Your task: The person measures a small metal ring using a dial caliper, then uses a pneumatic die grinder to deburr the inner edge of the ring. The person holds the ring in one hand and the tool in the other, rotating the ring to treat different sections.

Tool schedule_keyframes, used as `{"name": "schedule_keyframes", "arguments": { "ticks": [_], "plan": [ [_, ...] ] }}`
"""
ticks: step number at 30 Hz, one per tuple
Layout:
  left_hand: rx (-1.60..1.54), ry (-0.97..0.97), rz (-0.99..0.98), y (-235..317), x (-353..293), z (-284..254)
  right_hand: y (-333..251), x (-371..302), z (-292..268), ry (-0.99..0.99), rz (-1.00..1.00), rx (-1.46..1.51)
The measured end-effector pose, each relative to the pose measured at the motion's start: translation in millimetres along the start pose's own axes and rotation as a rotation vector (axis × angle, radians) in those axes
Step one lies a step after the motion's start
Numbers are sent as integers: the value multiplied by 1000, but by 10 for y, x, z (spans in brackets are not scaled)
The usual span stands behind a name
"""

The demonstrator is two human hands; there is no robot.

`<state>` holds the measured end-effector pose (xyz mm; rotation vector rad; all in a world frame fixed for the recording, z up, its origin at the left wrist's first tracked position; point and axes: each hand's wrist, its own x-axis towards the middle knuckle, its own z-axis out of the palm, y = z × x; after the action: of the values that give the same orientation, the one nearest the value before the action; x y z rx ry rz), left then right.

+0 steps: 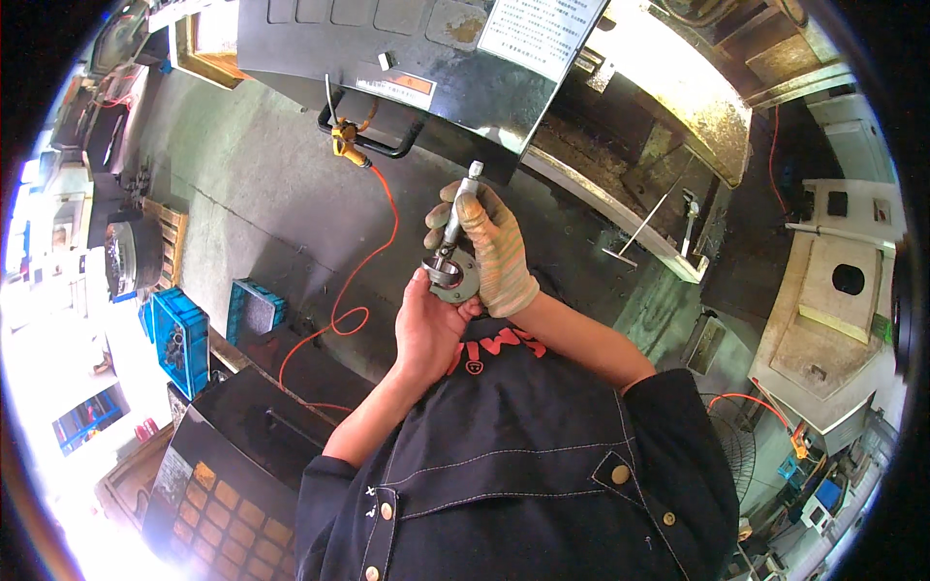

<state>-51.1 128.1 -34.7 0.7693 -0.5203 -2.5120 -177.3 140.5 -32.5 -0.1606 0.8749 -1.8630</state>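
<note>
My left hand (pixel 428 334), bare, is closed on the lower edge of a grey round metal part (pixel 468 282) with an opening and small holes. Wrapped in a striped knit glove, my right hand (pixel 496 247) grips a silver tool with a slim barrel, which looks like a micrometer (pixel 465 190). Its barrel tilts up and away from me, and its curved lower end sits at the metal part. Gloved fingers cover some of the barrel, so the exact contact between tool and part is hard to see.
Ahead stands a dark machine cover (pixel 387 48) with a black handle. A yellow air gun (pixel 345 143) hangs there on an orange hose (pixel 386 218). Blue crates (pixel 181 341) sit at left. An oily machine bed (pixel 620 179) is at right, with a T-shaped rod (pixel 639 232).
</note>
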Motion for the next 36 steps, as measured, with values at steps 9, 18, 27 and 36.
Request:
{"name": "schedule_keyframes", "arguments": {
  "ticks": [9, 18, 27, 36],
  "plan": [
    [-14, -42, 2, -2, -45, -120, 14, -64, 88, 18, -7, -65],
    [-19, -66, -3, 91, -133, -255, 176, -100, 192, -1, -15, -69],
    [-13, -27, 6, 213, -231, -495, 407, -109, 348, 7, -18, -54],
    [-18, 21, 20, 380, -350, -634, 663, -105, 474, 18, -14, -42]
  ]
}}
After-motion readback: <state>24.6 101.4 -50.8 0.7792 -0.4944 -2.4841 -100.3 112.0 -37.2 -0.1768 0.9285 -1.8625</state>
